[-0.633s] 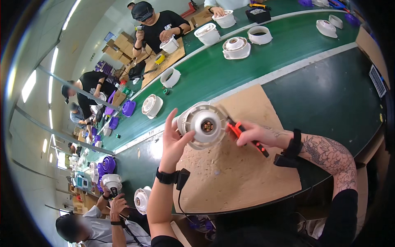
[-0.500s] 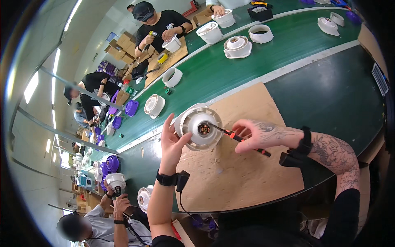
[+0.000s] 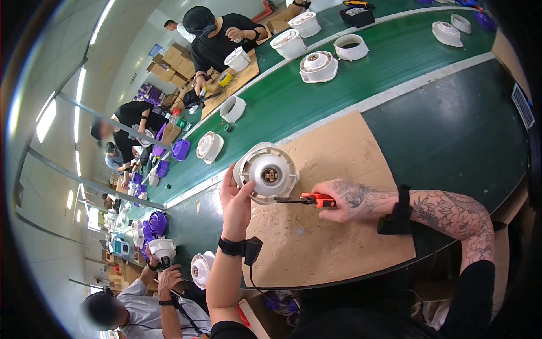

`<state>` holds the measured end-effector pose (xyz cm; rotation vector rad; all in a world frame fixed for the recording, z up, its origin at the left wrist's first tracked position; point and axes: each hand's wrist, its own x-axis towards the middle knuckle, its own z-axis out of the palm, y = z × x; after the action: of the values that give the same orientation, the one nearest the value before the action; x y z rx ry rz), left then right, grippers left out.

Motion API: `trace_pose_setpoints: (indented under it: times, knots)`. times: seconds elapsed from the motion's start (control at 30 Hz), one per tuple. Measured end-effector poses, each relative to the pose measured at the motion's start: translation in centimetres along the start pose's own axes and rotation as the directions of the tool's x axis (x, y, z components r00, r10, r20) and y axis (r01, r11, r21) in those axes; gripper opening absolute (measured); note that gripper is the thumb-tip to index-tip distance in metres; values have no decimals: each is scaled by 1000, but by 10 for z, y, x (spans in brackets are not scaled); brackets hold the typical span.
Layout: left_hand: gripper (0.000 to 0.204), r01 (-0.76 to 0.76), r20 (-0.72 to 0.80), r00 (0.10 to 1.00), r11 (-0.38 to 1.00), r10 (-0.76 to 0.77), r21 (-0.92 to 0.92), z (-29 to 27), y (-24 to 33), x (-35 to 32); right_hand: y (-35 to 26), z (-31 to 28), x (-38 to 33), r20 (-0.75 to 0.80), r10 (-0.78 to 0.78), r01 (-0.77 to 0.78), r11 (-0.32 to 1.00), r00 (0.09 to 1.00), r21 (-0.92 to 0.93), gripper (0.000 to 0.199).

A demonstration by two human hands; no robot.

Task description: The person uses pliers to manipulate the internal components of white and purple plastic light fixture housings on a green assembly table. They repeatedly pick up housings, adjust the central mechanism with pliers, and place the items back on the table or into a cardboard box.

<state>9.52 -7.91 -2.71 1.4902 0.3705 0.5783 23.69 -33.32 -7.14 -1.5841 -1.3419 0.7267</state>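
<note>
My left hand (image 3: 236,206) grips the left lower side of a white round plastic housing (image 3: 266,174), its thumb on the rim. The housing's round centre opening faces up and shows a dark, copper-coloured part inside. My right hand (image 3: 344,201) is closed around the red-and-black handles of long-nose pliers (image 3: 309,199). Their dark jaws point left, just below the housing's lower right rim and apart from its centre. Under both hands lies a brown cardboard sheet (image 3: 339,254).
Beyond the cardboard runs a green conveyor belt (image 3: 271,107) carrying a white housing (image 3: 318,66), white rings (image 3: 232,109) and purple parts (image 3: 180,149). Another white housing (image 3: 201,269) stands left of my forearm. Co-workers sit across the belt and at lower left, one holding a white housing (image 3: 162,248).
My right hand has drawn the pliers out of the housing's centre, down to its lower right, and closed around the handles. The housing has shifted slightly left. Belt items have moved slightly left.
</note>
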Motion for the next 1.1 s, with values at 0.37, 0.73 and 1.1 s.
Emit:
trace_pose_setpoints:
  times: [0.37,0.73,1.1]
  knots:
    - [76,-294,-4,954,935,301,197,33,11,-16,-26,-33,-12,302,435,-504,839,848,206,62]
    - [84,-417,61,906,857,419,302,55,25,-25,-43,-47,-11,405,560,-629,776,723,51,66]
    - [84,-498,161,866,783,473,373,62,32,-27,-32,-44,-17,420,421,-576,727,804,375,53]
